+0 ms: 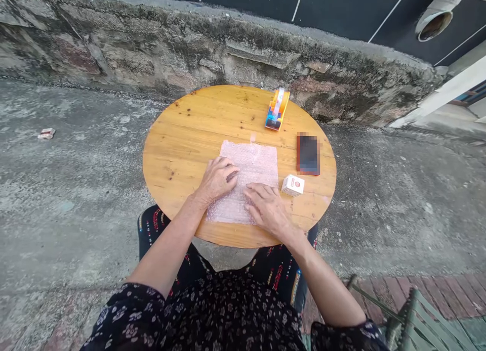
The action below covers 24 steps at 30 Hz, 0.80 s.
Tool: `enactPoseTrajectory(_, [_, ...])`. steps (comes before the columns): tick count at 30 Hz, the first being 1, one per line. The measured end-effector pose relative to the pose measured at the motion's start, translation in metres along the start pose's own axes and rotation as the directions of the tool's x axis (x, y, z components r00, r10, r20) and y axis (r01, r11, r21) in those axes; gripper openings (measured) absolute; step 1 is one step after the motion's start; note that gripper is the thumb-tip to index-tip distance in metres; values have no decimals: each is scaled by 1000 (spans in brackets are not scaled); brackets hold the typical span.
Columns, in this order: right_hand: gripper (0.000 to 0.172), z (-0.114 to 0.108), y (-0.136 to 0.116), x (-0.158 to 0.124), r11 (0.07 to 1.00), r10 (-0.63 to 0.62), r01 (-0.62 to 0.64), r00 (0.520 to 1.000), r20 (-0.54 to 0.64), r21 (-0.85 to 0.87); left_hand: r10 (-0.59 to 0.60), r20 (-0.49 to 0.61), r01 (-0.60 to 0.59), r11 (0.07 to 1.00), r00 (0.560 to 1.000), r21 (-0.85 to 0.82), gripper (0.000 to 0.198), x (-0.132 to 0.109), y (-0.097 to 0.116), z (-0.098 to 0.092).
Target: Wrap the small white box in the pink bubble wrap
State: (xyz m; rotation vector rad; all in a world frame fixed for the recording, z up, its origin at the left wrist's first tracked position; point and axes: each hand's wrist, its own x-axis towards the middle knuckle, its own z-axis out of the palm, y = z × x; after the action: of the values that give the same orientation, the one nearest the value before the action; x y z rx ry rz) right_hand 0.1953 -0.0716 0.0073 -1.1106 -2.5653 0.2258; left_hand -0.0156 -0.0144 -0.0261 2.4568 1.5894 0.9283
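Note:
A pinkish sheet of bubble wrap (254,164) lies flat on a round wooden table (178,138). My left hand (217,179) rests on the sheet's left side with its fingers curled down onto it. My right hand (268,207) lies flat on the sheet's lower right part, fingers stretched out. A small white box (292,185) stands just right of my right hand. A dark phone in a red-edged case (308,154) lies further back on the right. An orange and blue tape dispenser (277,109) sits at the table's far edge.
A rough stone wall (152,52) runs behind the table. Concrete floor surrounds it, with a small piece of litter (46,133) at the left. A green chair edge (417,320) shows at the lower right. A pipe end (435,23) is at the top right.

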Motion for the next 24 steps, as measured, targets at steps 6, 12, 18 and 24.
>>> enactPoseTrajectory(6, [36,-4,7,-20,992,96,-91,993,61,-91,-7,15,7,1000,1000,-12,22,0,2,-4])
enactPoseTrajectory(12, [29,-18,13,-44,980,189,-192,981,-49,-50,-24,35,25,999,999,-36,22,0,1,-3])
enactPoseTrajectory(18, [34,-13,8,-1,986,153,-157,986,-71,-56,9,-70,-11,999,997,-35,22,0,1,-3])
enactPoseTrajectory(24, [56,15,12,39,988,116,-112,993,35,-111,72,40,-72,997,997,-3,31,-2,2,-3])
